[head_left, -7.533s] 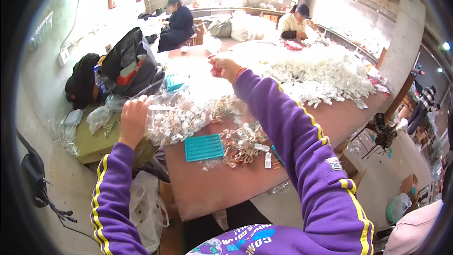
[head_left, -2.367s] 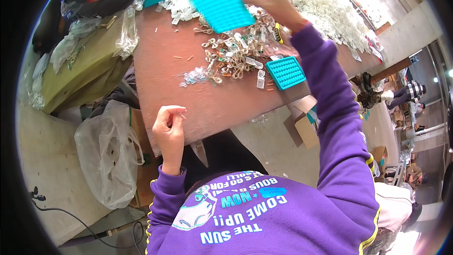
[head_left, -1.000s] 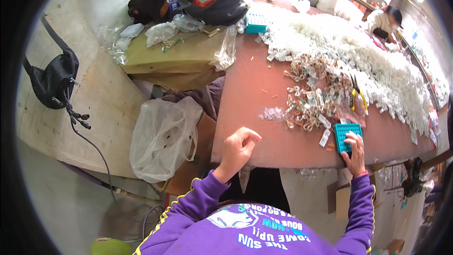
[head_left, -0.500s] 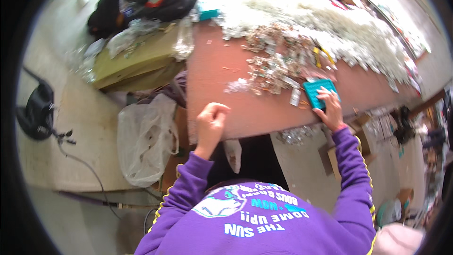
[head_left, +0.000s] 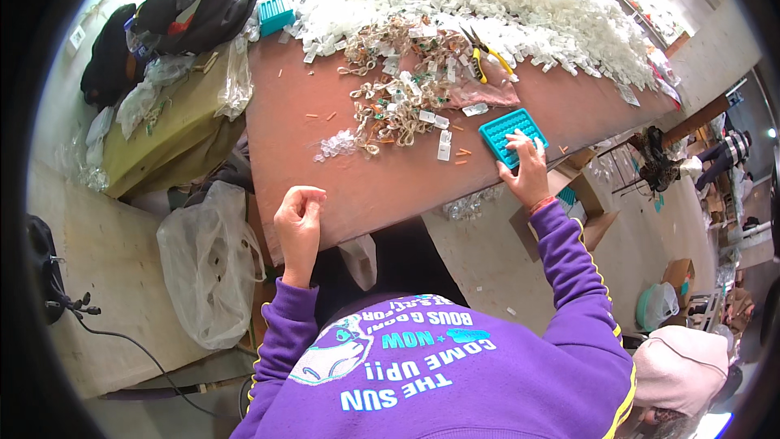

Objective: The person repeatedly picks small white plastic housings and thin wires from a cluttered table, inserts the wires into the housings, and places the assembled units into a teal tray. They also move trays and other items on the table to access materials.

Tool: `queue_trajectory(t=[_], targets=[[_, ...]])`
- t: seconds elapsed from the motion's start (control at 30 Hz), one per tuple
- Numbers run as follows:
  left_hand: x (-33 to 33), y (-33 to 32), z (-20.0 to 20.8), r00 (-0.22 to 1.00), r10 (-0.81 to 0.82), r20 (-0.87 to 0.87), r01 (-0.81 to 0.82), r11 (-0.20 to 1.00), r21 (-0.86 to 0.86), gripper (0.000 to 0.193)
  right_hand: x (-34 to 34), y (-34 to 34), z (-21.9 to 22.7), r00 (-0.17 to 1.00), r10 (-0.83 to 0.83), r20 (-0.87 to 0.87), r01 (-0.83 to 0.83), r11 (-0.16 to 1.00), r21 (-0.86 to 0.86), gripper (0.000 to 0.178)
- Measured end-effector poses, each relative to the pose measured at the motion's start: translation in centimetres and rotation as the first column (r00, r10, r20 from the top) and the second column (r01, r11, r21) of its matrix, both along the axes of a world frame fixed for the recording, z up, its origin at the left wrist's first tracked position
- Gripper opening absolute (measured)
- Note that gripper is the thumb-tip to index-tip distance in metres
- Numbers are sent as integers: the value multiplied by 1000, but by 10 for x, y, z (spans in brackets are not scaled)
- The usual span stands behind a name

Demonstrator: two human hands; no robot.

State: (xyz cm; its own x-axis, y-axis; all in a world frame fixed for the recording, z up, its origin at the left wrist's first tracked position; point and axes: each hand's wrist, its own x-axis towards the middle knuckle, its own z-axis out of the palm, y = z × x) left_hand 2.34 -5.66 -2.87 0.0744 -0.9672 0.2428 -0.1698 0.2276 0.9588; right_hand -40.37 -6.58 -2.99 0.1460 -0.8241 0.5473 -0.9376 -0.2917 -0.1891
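Note:
My right hand rests fingers spread on a teal gridded tray that lies flat near the front right edge of the brown table. My left hand hovers at the table's front left edge, fingers curled loosely with nothing seen in them. Between the hands, farther back, lies a heap of small tan and clear parts. Yellow-handled pliers lie beyond the tray. Purple sleeves cover both forearms.
A large pile of white plastic pieces covers the table's far side. A second teal tray sits at the back left. A clear plastic bag hangs left of the table. Dark bags lie on a cardboard box. Open boxes stand lower right.
The teal tray, held up over the table 2.4 s ago, now lies on the table under my right hand. My left hand stays curled at the front edge. The view has shifted.

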Motion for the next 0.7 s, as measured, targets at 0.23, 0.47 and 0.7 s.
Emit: queue_trajectory(t=[0.23,0.47,0.7], targets=[[-4,0,3,998,42,-56,-43,999,-7,13,-36,-14,-10,999,-32,20,32,999,13,35],[-2,5,13,991,90,99,-84,995,-60,13,-28,-24,26,998,6,57,-11,995,95,46],[21,-17,55,990,31,141,8,963,-269,13,71,-127,141,895,278,348,-361,911,201,26]])
